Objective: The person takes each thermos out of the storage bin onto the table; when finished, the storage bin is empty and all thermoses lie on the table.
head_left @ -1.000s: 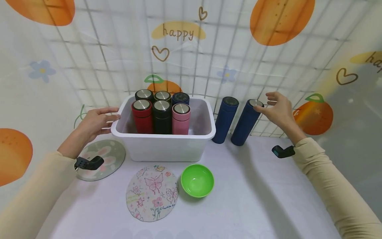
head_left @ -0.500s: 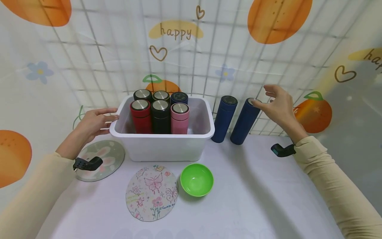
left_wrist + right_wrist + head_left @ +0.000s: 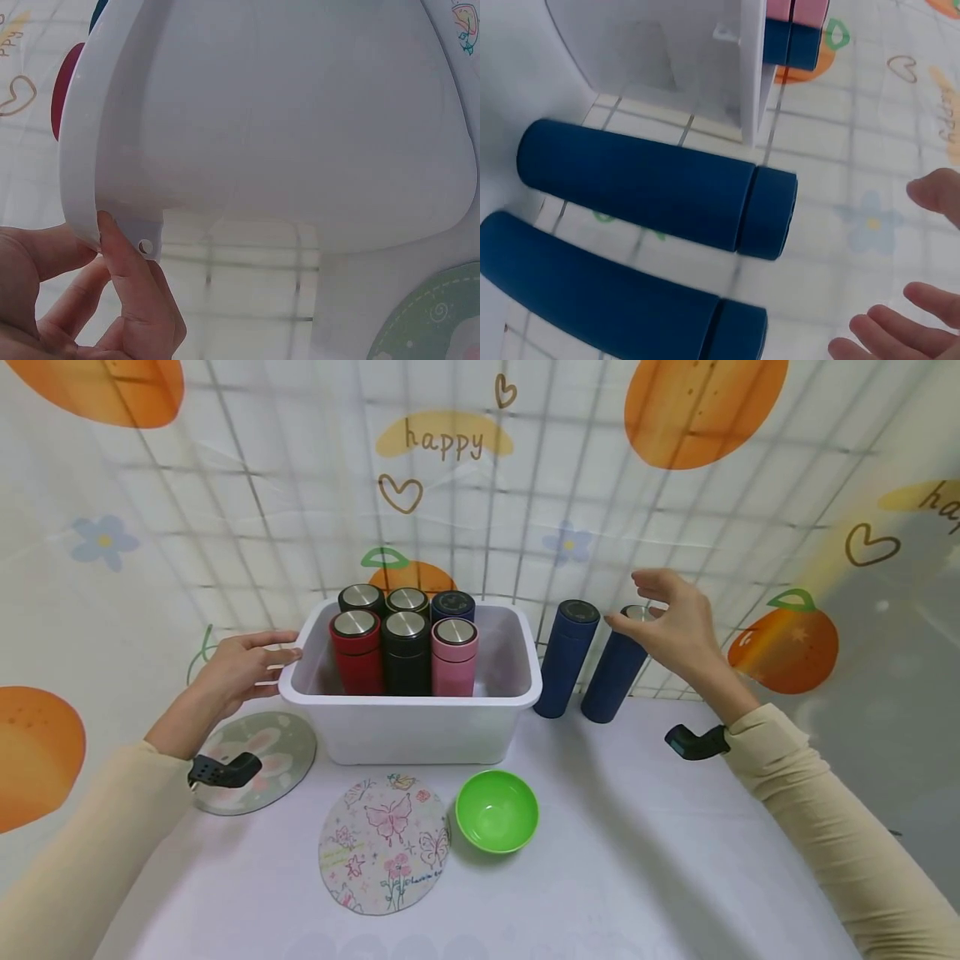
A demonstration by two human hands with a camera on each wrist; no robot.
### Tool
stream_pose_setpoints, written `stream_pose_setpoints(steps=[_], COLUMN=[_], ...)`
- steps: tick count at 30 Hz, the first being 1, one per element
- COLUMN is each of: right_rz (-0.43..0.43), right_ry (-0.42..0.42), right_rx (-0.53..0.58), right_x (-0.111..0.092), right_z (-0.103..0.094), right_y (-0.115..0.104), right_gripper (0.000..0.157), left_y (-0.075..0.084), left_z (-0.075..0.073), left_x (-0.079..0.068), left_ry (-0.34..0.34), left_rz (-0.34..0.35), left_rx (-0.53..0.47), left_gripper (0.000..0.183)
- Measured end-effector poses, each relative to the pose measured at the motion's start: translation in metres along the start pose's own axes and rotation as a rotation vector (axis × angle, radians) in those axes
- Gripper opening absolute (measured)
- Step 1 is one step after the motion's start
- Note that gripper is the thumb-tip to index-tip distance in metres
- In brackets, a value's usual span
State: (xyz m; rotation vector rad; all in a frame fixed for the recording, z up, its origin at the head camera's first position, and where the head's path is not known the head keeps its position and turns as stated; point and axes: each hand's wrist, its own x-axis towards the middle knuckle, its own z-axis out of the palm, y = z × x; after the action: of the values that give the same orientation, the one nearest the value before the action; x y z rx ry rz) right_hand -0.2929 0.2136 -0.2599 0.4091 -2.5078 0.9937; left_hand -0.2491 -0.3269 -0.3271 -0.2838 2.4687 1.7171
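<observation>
My left hand [image 3: 243,670] pinches the left rim of a white plastic tub [image 3: 416,731], thumb and fingertips on either side of the lip in the left wrist view. Standing inside the tub are several thermos bottles, among them a red one [image 3: 357,660], a black one [image 3: 407,660] and a pink one [image 3: 453,664]. To the tub's right, two dark blue thermos bottles [image 3: 566,664] [image 3: 611,677] stand upright. Above the right-hand one my right hand [image 3: 678,627] hovers with fingers spread and holds nothing; the right wrist view shows its fingertips apart from both caps.
A bright green bowl [image 3: 497,814] sits in front of the tub, beside a round butterfly-print mat [image 3: 384,847]. Under my left forearm lies a round green rabbit mat [image 3: 288,752]. A patterned curtain [image 3: 300,510] over a wire grid closes off the back.
My right hand has risen slightly from the right blue thermos bottle's cap, then shifted left across its top. The left hand keeps its place on the tub rim.
</observation>
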Motion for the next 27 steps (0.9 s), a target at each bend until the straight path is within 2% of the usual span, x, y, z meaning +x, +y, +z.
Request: stream_pose_setpoints(steps=[9,16,27], right_rz=[-0.018,-0.034,-0.042], right_ry=[-0.042,-0.077,-0.133], right_rx=[0.039,0.119,0.176], right_x=[-0.002,-0.002,-0.003], right_z=[0.016,0.031,0.052], right_y=[-0.009,-0.011,-0.021], right_gripper=[0.066,0.063,0.065], left_y=[0.001,0.0,-0.001], left_z=[0.002,0.003,0.002], left_x=[-0.001,-0.002,-0.001], left_ry=[0.015,0.021,0.012], left_rz=[-0.003,0.001,0.001], left_rx=[0.012,0.011,-0.001], left_gripper=[0.06,0.059,0.061])
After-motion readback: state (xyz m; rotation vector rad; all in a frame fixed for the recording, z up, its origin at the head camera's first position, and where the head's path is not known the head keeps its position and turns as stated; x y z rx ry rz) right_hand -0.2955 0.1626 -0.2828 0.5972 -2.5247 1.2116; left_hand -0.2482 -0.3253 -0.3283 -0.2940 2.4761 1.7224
